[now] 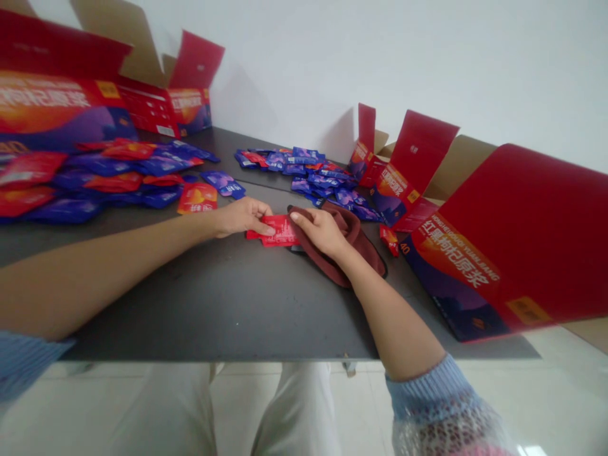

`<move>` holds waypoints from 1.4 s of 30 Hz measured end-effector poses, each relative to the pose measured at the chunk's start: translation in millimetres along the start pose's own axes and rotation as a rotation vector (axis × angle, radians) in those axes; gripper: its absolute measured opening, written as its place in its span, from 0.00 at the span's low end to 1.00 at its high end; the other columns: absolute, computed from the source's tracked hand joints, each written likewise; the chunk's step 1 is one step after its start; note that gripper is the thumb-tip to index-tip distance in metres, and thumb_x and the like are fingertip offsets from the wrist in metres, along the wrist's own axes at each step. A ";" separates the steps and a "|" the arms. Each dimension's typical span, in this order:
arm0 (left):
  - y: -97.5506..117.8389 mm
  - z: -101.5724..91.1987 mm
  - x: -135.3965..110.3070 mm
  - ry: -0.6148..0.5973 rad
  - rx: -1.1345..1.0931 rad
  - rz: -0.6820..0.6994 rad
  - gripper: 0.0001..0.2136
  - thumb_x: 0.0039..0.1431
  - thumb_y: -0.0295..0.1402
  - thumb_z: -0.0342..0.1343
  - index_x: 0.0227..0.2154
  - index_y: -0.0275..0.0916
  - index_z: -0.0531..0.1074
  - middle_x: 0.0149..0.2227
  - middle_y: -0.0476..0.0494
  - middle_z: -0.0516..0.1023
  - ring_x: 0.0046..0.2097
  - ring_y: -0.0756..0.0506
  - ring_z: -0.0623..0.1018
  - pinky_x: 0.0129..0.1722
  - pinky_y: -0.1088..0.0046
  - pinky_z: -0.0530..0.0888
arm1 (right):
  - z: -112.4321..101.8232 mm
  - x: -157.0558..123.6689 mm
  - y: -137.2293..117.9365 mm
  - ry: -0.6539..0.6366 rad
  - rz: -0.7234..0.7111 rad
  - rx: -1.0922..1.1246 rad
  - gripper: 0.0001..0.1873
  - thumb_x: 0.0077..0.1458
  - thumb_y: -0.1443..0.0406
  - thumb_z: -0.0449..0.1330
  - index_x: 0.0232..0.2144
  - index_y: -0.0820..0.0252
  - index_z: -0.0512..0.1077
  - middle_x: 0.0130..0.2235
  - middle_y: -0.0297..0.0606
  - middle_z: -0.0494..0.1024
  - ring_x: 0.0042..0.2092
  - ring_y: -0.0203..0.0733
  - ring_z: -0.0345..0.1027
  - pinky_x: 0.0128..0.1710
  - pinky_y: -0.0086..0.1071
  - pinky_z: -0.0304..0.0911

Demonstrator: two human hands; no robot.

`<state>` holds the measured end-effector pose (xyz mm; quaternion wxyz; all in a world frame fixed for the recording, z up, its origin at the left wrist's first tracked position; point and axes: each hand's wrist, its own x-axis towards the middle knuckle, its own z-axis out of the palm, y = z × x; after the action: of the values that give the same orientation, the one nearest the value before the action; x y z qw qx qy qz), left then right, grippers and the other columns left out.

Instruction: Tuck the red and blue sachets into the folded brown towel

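Observation:
My left hand (244, 217) pinches red sachets (280, 230) between thumb and fingers; how many lie together I cannot tell. Their right ends reach the edge of a brown cloth (354, 237) with dark trim. My right hand (323, 229) is closed on the near-left edge of that cloth, thumb on top. The cloth lies bunched on the grey table, and its kind is not clear. Just left of my left hand lie an orange-red sachet (197, 197) and a blue sachet (223, 183).
A big heap of blue and red sachets (104, 168) covers the table's left side. A smaller pile (313, 174) lies at the back. Open red cartons stand at left (61, 107), back left (190, 107) and right (468, 272). A white wall rises behind the grey table (228, 304).

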<state>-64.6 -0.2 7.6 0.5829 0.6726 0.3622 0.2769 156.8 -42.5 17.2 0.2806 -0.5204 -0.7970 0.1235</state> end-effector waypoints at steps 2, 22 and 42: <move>0.2 2.5 -0.7 0.013 -0.007 0.007 0.12 0.35 0.29 0.72 0.20 0.35 0.71 0.21 0.47 0.76 0.23 0.51 0.74 0.24 0.78 0.68 | -0.5 2.0 6.3 -0.038 -0.015 0.269 0.29 0.61 0.44 0.52 0.41 0.62 0.77 0.41 0.39 0.81 0.42 0.43 0.74 0.41 0.32 0.65; -1.7 3.2 -0.1 0.086 0.061 -0.006 0.12 0.36 0.32 0.72 0.23 0.36 0.73 0.23 0.48 0.77 0.26 0.51 0.74 0.27 0.77 0.69 | -4.6 -2.2 -11.8 0.086 -0.016 -0.332 0.28 0.66 0.46 0.43 0.45 0.60 0.73 0.37 0.43 0.81 0.40 0.48 0.74 0.39 0.33 0.60; -1.7 -2.0 1.8 0.039 0.062 -0.026 0.14 0.38 0.35 0.72 0.27 0.34 0.77 0.27 0.47 0.80 0.30 0.49 0.76 0.34 0.74 0.71 | -0.9 -3.6 -32.7 0.095 0.104 -0.728 0.31 0.69 0.49 0.36 0.48 0.61 0.72 0.36 0.47 0.82 0.39 0.49 0.77 0.36 0.32 0.61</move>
<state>-65.4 2.5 6.2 0.5580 0.6800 0.3908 0.2712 133.5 -59.9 32.7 0.1072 -0.6311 -0.7473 -0.1781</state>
